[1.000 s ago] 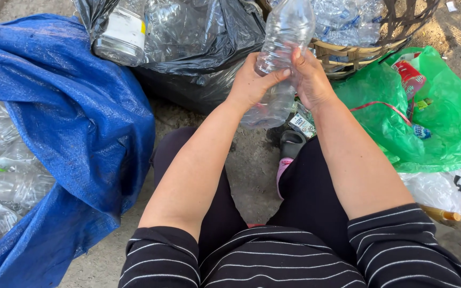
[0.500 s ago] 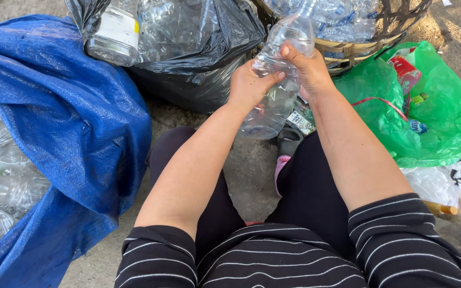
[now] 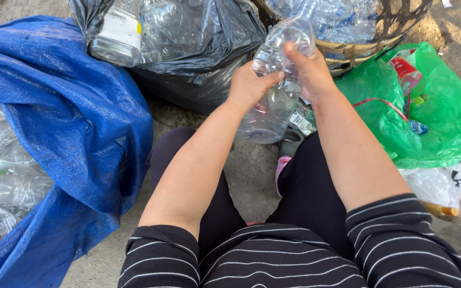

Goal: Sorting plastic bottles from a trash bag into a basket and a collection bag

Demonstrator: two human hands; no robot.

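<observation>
I hold a large clear plastic bottle (image 3: 273, 101) upright in front of me with both hands. My left hand (image 3: 249, 85) grips its middle from the left, thumb across the front. My right hand (image 3: 308, 69) wraps the upper part from the right. The bottle's neck reaches up toward a woven basket (image 3: 358, 50) full of clear bottles. Its lower half hangs free above the ground between my knees.
A black plastic bag (image 3: 198, 58) with clear bottles lies ahead. A big blue sack (image 3: 76, 138) holding more bottles is on the left. A green plastic bag (image 3: 428, 117) of wrappers sits on the right. Bare concrete ground (image 3: 246, 170) shows between my legs.
Both hands have stayed on the bottle, shifting their grip slightly; the bottle has tilted a little and the view has drifted.
</observation>
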